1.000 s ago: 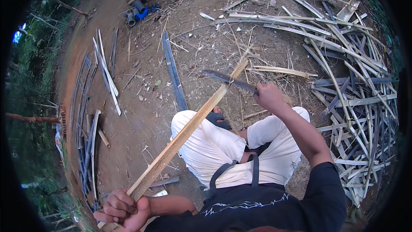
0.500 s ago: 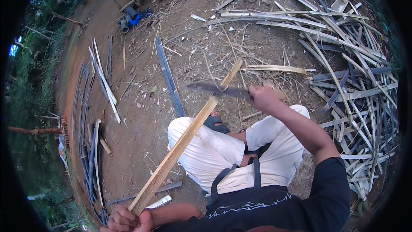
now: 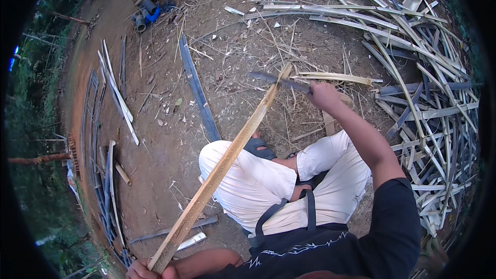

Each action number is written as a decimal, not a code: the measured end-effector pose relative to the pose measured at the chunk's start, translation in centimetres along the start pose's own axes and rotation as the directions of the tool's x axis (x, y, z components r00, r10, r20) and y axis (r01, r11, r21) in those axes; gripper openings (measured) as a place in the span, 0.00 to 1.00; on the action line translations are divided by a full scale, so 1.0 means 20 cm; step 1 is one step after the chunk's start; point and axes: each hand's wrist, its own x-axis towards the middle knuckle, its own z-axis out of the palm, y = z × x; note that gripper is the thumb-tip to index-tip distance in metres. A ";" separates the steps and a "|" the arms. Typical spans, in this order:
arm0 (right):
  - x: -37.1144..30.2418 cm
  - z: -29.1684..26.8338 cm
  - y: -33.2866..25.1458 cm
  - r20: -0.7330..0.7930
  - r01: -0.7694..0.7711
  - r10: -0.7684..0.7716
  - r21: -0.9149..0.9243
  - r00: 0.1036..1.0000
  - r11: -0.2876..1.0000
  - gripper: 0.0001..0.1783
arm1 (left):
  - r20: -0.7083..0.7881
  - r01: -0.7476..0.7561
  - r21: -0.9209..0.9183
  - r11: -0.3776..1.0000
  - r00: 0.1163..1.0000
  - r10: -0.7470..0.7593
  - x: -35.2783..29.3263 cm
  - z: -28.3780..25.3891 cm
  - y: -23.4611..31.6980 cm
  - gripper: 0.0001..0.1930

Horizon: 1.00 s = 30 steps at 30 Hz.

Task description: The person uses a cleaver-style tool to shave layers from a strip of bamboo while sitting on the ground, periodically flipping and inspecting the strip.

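Observation:
At the lower left my left hand (image 3: pixel 147 271) is closed around the near end of a long split bamboo strip (image 3: pixel 222 170). The strip slants across my left knee, its far end pointing away from me above the ground. My right hand (image 3: pixel 324 96) grips the handle of a long-bladed machete (image 3: pixel 295 86). Its dark blade crosses the strip close to the far end and seems to touch it. A bit of the pale wooden handle sticks out to the right of my fist.
I sit with bent legs in white trousers (image 3: pixel 248 175). A big heap of split bamboo (image 3: pixel 439 124) lies on the right. A dark bamboo slat (image 3: pixel 198 88) rests beyond my left knee. More bamboo lengths (image 3: pixel 111 191) lie at left, and shavings (image 3: pixel 258 51) litter the soil ahead.
My right hand and the machete have moved away from me and slightly right, toward the strip's far end. My left hand has dropped a little lower, still holding the strip.

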 end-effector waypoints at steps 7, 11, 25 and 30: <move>0.14 0.19 0.15 0.078 -0.186 0.186 -0.003 0.979 0.983 0.14 | -0.024 -0.003 0.061 0.998 1.000 0.004 0.01 -0.07 0.00 0.29; -0.14 -0.09 -0.15 0.028 -0.015 0.011 0.128 1.000 0.992 0.14 | 0.027 0.027 -0.111 0.993 0.999 -0.024 0.03 -0.06 -0.03 0.28; 0.10 0.08 0.21 0.012 -0.132 0.132 0.024 0.991 0.991 0.19 | 0.343 0.204 -0.375 0.904 0.937 -0.069 0.08 -0.13 -0.09 0.26; 0.08 0.07 0.21 0.165 -0.283 0.231 0.640 0.959 0.715 0.23 | 0.252 0.163 -0.390 0.906 0.966 -0.065 0.09 -0.24 -0.12 0.27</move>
